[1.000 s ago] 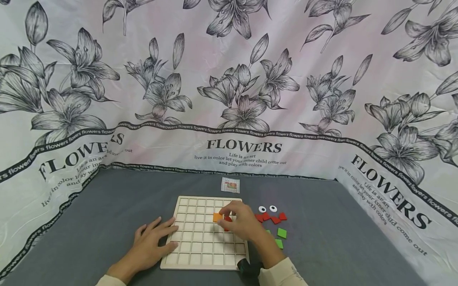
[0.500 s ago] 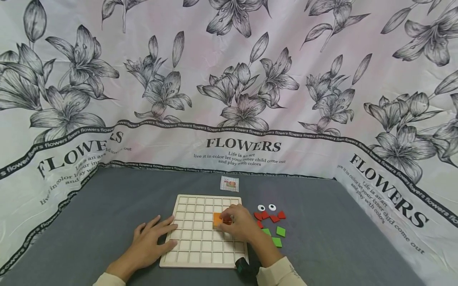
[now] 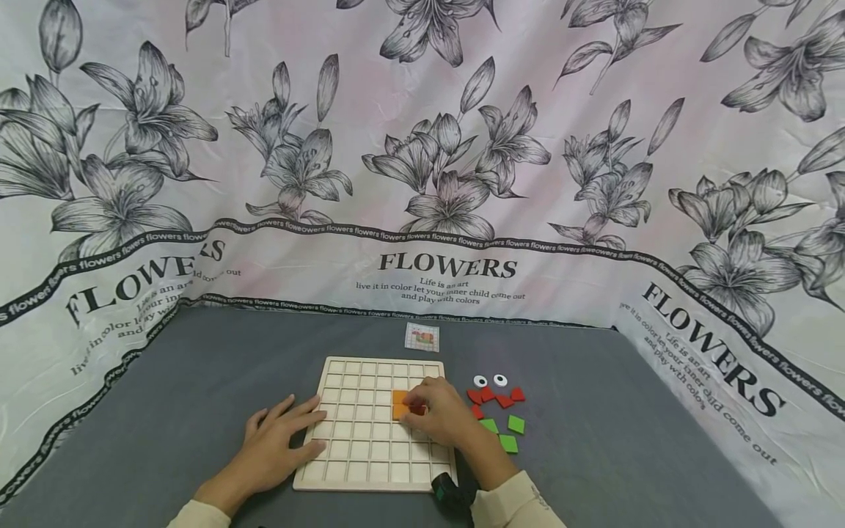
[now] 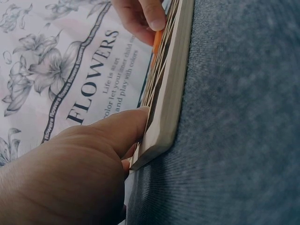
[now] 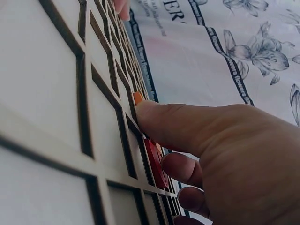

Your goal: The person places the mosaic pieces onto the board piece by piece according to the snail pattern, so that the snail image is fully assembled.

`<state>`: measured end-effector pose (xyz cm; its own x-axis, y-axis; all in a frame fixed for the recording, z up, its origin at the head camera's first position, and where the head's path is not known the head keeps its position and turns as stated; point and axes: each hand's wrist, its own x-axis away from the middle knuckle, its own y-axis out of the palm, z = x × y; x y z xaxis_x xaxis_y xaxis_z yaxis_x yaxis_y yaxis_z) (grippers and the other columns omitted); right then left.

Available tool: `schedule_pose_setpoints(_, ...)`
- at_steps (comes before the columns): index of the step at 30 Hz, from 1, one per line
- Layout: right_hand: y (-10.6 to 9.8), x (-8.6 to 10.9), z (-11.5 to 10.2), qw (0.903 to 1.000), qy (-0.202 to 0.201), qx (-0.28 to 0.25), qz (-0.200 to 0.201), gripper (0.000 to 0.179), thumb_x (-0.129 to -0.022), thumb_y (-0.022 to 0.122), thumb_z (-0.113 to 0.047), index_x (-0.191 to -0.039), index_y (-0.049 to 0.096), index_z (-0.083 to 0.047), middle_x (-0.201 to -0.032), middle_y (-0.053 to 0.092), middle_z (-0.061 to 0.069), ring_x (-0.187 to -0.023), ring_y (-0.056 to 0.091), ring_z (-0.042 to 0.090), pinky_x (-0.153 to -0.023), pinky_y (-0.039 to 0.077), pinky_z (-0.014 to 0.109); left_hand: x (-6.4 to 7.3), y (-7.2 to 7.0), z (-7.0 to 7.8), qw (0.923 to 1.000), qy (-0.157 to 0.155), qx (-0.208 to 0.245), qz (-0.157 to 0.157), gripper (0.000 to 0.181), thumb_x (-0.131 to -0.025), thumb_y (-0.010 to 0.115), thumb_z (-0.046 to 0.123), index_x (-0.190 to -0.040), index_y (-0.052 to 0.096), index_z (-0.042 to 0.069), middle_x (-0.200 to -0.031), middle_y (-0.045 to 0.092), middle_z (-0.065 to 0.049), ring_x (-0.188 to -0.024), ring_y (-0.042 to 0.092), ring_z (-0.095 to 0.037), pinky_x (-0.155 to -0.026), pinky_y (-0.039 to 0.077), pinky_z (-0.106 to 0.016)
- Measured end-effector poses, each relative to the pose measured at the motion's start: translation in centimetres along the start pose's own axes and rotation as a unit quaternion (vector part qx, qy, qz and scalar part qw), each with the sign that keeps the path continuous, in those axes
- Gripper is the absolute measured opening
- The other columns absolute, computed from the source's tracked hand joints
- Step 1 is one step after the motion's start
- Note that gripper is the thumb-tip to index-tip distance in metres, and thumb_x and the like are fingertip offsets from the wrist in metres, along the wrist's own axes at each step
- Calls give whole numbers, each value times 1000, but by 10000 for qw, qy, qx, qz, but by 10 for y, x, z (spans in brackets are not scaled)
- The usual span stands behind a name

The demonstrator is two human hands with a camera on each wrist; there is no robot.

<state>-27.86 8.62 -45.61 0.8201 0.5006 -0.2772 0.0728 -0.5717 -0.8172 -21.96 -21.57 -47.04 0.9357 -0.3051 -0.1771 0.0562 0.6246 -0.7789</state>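
Note:
A pale wooden grid board (image 3: pixel 353 452) lies on the grey cloth. My left hand (image 3: pixel 280 444) rests at its left edge with spread fingers; the left wrist view has the thumb (image 4: pixel 124 124) on the frame. Over the board's right half, my right hand (image 3: pixel 445 414) pinches an orange square tile (image 3: pixel 397 413) between thumb and index finger, down at a grid cell. Another orange tile (image 3: pixel 399 397) sits in the cell just beyond it. Below the right thumb in the right wrist view, a dark red piece (image 5: pixel 155 164) lies on the grid; in the head view the fingers partly hide it.
Right of the board lie several red pieces (image 3: pixel 505 401), several green square tiles (image 3: pixel 516 424) and two white eye discs (image 3: pixel 499 380). A small printed picture card (image 3: pixel 422 337) lies beyond the board. Flower-printed curtains (image 3: pixel 449 286) border the table.
The right hand has brought a second orange tile down beside the first, where only one showed clearly a second ago. The left hand stays at the board's edge.

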Motion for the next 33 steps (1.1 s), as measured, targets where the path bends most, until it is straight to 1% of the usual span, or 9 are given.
schedule_pose_setpoints(5,0,1,0,10000,-18,-72,-2,14,-81,77,-15,-94,75,-10,-83,58,-6,-82,50,14,-68,45,29,0,0,0,10000,18,3,31,48,-88,70,40,-128,65,14,-146,44,-7,-136,25,-44,-98,5,-68)
schedule_pose_setpoints(12,-2,1,-1,9999,41,67,-76,13,-80,78,-16,-92,76,-11,-83,57,-6,-83,47,14,-67,43,29,-1,0,1,10000,15,-18,25,48,-88,70,40,-128,65,13,-146,45,-7,-136,25,-45,-97,5,-69)
schedule_pose_setpoints(19,-2,2,-1,9998,51,-151,-146,9,-81,78,-17,-89,75,-13,-83,56,-7,-85,48,15,-66,43,28,0,0,1,10000,-2,-20,8,49,-88,69,41,-128,65,14,-146,44,-7,-136,25,-45,-97,5,-69)
schedule_pose_setpoints(22,-2,2,-1,9999,-35,-105,-60,10,-81,78,-18,-89,76,-13,-83,56,-7,-84,47,14,-66,42,28,0,0,0,10000,-1,-22,8,49,-88,69,41,-128,65,14,-146,44,-7,-136,25,-45,-97,5,-69)
schedule_pose_setpoints(26,-5,2,-1,9994,-245,51,229,11,-81,78,-17,-89,76,-9,-82,58,-3,-82,49,17,-68,41,32,1,0,1,10000,1,-25,2,49,-88,68,42,-128,65,14,-146,44,-6,-136,25,-45,-97,5,-70)
schedule_pose_setpoints(29,-9,0,-1,9990,-126,-159,411,14,-81,77,-16,-92,76,-7,-83,60,-1,-83,50,20,-70,42,35,1,-1,2,10000,4,2,-14,49,-89,67,44,-128,65,15,-146,44,-6,-136,25,-45,-97,5,-70)
schedule_pose_setpoints(33,-18,0,-3,9968,221,-573,506,19,-83,75,-18,-100,76,-8,-87,59,-2,-85,50,19,-71,44,38,2,-1,2,10000,-38,59,-23,49,-89,68,44,-129,65,14,-146,44,-6,-137,25,-44,-98,4,-69)
